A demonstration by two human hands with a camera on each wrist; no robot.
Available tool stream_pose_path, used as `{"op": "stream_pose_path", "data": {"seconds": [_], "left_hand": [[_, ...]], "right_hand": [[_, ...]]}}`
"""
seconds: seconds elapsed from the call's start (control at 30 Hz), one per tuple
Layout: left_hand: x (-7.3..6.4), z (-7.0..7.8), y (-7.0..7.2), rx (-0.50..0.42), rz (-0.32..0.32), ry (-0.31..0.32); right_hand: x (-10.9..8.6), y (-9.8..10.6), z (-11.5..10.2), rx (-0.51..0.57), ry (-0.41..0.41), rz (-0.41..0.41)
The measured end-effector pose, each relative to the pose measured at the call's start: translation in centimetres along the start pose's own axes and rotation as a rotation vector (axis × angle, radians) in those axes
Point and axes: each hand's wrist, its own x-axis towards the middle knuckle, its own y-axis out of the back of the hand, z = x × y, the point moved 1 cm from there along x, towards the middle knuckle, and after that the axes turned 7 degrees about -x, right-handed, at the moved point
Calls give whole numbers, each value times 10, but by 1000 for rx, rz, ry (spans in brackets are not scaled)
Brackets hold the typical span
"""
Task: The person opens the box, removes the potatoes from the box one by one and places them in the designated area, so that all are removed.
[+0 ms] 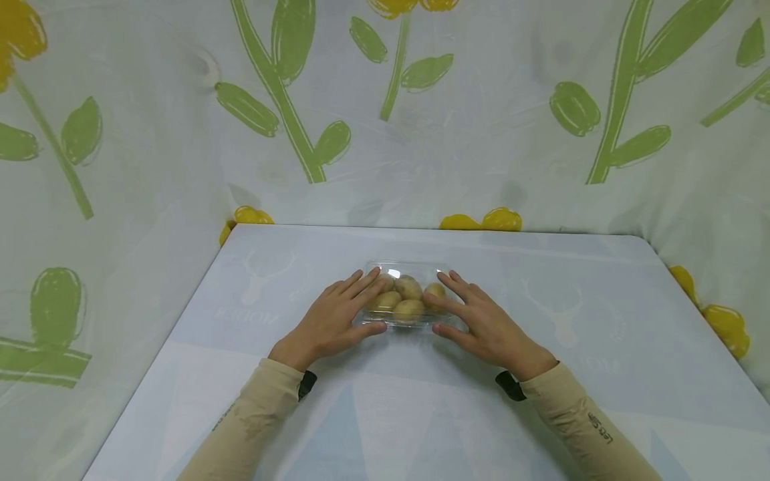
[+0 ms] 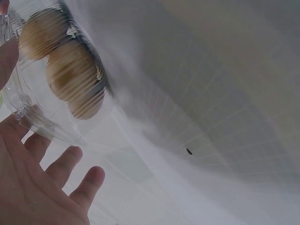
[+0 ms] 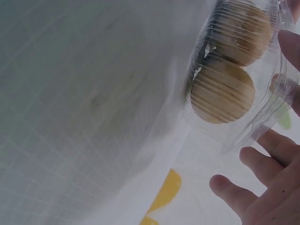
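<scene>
A clear plastic box [image 1: 415, 267] with its lid down lies on the table. Inside are several rounded yellow-brown things [image 1: 409, 310] that look like small potatoes. My left hand [image 1: 337, 319] is at the box's left side, fingers spread over the lid's edge and thumb near the front corner. On the opposite side my right hand [image 1: 486, 322] lies much the same way, its fingers extended over the right edge. In the left wrist view, fingertips touch the box's rim [image 2: 44, 125]. The right wrist view shows straight, spread fingers [image 3: 262, 161] by the ribbed box wall [image 3: 225, 136].
A pale table [image 1: 385, 427] with faint deer prints and blue triangles spreads around the box. Its far edge meets a hanging cloth [image 1: 481, 160] with green stems and yellow flowers. Cloth also hangs along the left and right sides.
</scene>
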Motion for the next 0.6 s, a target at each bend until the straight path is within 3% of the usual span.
{"op": "stream_pose_path", "data": {"seconds": [0.6], "left_hand": [[1,0,0,-1,-7,0]], "right_hand": [[-1,-2,0,-2,-18,-27]]}}
